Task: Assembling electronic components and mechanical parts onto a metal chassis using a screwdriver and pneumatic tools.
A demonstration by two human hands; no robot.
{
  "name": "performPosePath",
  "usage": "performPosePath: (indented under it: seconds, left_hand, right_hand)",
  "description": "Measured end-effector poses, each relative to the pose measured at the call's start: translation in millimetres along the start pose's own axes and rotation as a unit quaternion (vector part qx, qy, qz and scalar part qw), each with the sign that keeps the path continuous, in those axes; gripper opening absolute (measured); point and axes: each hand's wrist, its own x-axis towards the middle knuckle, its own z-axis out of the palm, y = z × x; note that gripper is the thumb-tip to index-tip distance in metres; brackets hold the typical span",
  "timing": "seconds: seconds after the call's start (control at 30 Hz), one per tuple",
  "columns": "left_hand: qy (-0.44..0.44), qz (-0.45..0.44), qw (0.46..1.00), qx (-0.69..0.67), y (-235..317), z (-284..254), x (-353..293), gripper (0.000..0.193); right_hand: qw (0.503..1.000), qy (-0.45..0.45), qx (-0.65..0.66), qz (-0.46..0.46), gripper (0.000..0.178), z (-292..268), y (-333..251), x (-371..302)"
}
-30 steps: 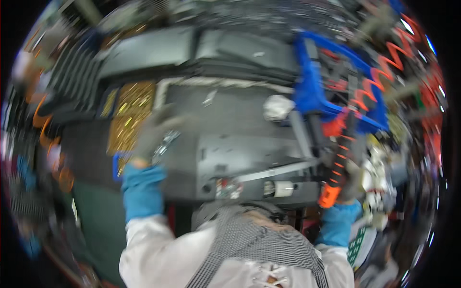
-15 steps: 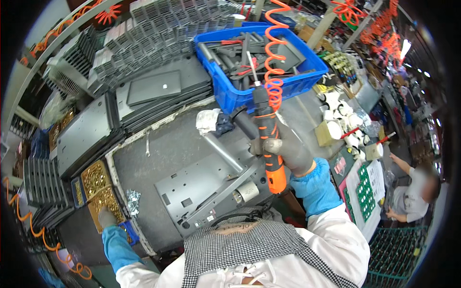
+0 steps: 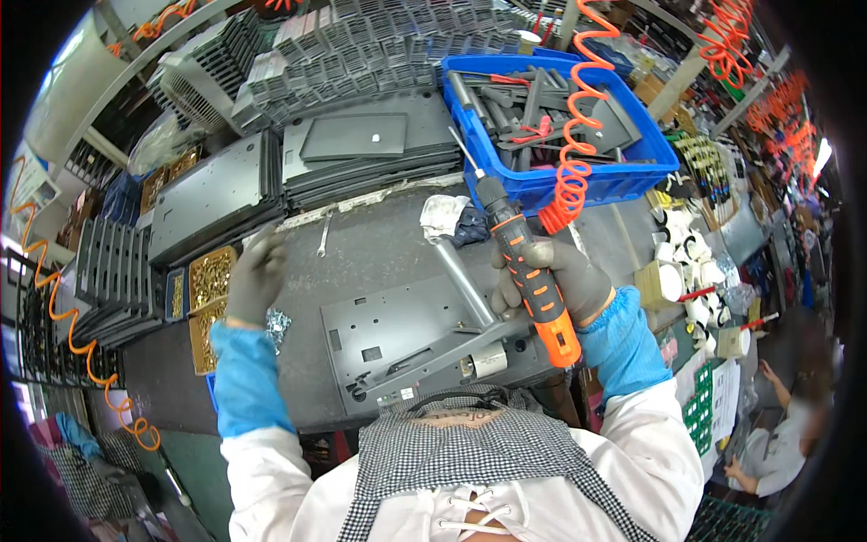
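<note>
My right hand (image 3: 578, 278), in a grey glove, grips a black and orange power screwdriver (image 3: 535, 280), its long bit pointing up and away to the left. My left hand (image 3: 256, 278), also gloved, is raised near the screw bins with its fingers curled together; whatever they pinch is too small to make out. Beside that hand, a yellow bin (image 3: 213, 271) holds brass-coloured screws. On the bench in front of me lies a dark grey metal plate (image 3: 375, 316) with holes. A bracket arm (image 3: 424, 359), a grey tube (image 3: 466, 282) and a pale cylinder (image 3: 489, 360) rest on or by it.
A blue crate (image 3: 564, 181) of grey parts stands at the back, with an orange coiled hose (image 3: 578, 167) hanging before it. Stacked panels (image 3: 217, 194) line the left. A wrench (image 3: 324, 235), a cloth (image 3: 442, 217) and loose silver hardware (image 3: 277, 327) lie around. Another person (image 3: 778, 452) works at right.
My left hand has come up out of the screw bin and moved toward the bench, fingers curled. The screwdriver in my right hand has tilted to the left. My view has shifted left.
</note>
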Motion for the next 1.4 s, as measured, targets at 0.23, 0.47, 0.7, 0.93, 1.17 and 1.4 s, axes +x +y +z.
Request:
performPosePath:
  seconds: [0.23, 0.47, 0.7, 0.93, 1.17, 1.4]
  left_hand:
    - [-0.211, -0.212, 0.904, -0.306, 74, 170, 87, 0.035]
    - [-0.194, -0.204, 0.933, -0.225, 80, 203, 113, 0.051]
    - [-0.181, -0.133, 0.973, -0.062, 93, 202, 115, 0.045]
    - [-0.28, -0.067, 0.955, 0.077, 105, 176, 124, 0.042]
    - [0.116, -0.291, 0.93, -0.19, -12, 84, 203, 0.04]
    - [0.284, -0.367, 0.885, -0.033, -74, 56, 281, 0.017]
  right_hand:
    - [0.997, -0.043, -0.031, 0.055, 0.056, -2, -5, 15]
    - [0.994, -0.078, -0.025, 0.066, 0.038, -1, -17, 15]
    - [0.991, -0.101, -0.026, 0.079, 0.041, -2, -17, 22]
    - [0.992, -0.086, -0.032, 0.084, 0.059, -3, -15, 23]
    - [0.998, -0.025, -0.05, 0.011, 0.059, 5, -19, 31]
    - [0.998, -0.017, -0.034, 0.044, 0.055, -1, -16, 26]
